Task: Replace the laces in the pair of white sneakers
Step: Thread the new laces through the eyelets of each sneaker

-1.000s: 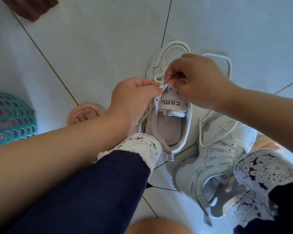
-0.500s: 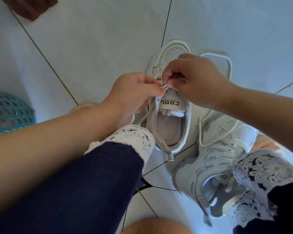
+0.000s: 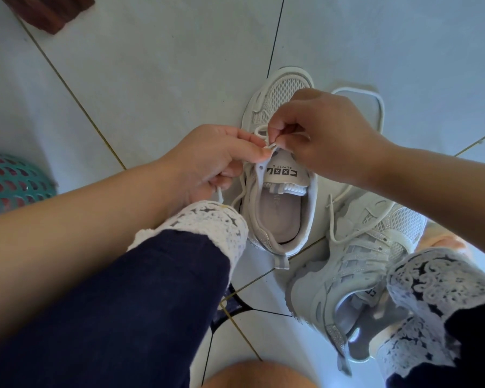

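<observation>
1. Head view, hands first: the left hand (image 3: 207, 161) has its thumb and fingertips pinched on the thin white cord shoelace (image 3: 270, 147), right above the tongue. The right hand (image 3: 325, 135) pinches the same lace from the other side, knuckles up. Both are clamped on it and nearly touching each other.
2. A small loop of lace pokes out between them toward the toe, and one loose end dangles below the left palm.
3. This is all happening over the white mesh-toe sneaker (image 3: 280, 88). It stands upright on the pale tiled floor (image 3: 151, 65) with its toe pointing away and the label side of its grey tongue (image 3: 283, 172) facing up.
4. The second white sneaker (image 3: 356, 261) lies tipped on its side just beside it, by the right knee, with a lace trailing off it. There's also a loose white loop of lace (image 3: 380, 110) on the floor past the right hand. I can't tell if it's a spare or part of the same one.
5. Handling-wise, I'd guess the lace is light and floppy, so it'll buckle if you push it from far back. Pinch it right at the stiff tip to feed the eyelets.
6. The shoe looks light too and will probably skid on smooth tile, so brace it at the collar or heel.
7. Further out, a teal plastic lattice basket (image 3: 14, 180) sits at the left edge.
</observation>
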`<control>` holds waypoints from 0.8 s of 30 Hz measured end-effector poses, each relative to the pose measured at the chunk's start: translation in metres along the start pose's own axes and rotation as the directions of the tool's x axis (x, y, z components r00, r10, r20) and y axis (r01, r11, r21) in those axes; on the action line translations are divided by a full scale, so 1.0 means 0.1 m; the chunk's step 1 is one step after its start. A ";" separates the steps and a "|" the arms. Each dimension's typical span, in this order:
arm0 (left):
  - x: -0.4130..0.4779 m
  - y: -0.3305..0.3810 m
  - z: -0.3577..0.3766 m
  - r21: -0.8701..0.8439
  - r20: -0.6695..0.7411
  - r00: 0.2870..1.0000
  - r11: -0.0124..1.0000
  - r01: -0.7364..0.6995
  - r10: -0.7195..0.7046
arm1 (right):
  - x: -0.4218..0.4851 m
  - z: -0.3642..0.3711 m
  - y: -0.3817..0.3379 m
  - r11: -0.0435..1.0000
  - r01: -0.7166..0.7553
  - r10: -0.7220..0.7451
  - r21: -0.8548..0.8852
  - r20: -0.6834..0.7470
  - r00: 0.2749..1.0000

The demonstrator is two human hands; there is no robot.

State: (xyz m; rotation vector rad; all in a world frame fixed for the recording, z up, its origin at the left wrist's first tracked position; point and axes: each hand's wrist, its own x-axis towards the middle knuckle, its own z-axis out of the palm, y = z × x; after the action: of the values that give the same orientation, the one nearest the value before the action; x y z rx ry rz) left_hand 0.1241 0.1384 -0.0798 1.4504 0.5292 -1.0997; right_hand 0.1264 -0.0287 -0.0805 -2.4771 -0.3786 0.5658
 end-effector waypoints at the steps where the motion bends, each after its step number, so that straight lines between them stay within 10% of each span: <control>1: 0.00 0.00 0.00 -0.009 0.011 1.000 1.000 0.007 -0.007 | -0.01 0.00 0.00 1.000 0.012 -0.012 0.011 0.005 1.000; 12: -0.08 -0.09 0.02 0.150 -0.046 0.980 0.971 -0.184 0.193 | 0.00 -0.02 0.01 0.999 -0.013 0.011 0.041 0.057 0.998; 24: -0.07 -0.27 0.22 0.537 -0.133 0.794 0.716 -0.445 0.593 | -0.04 -0.08 0.02 0.997 0.073 -0.071 -0.024 0.078 0.994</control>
State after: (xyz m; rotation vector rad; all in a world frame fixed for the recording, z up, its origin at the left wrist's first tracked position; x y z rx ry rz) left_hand 0.0920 0.1253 -0.0850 2.0673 0.0036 -0.5570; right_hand 0.1271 -0.0352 -0.0747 -2.4620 -0.5068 0.6309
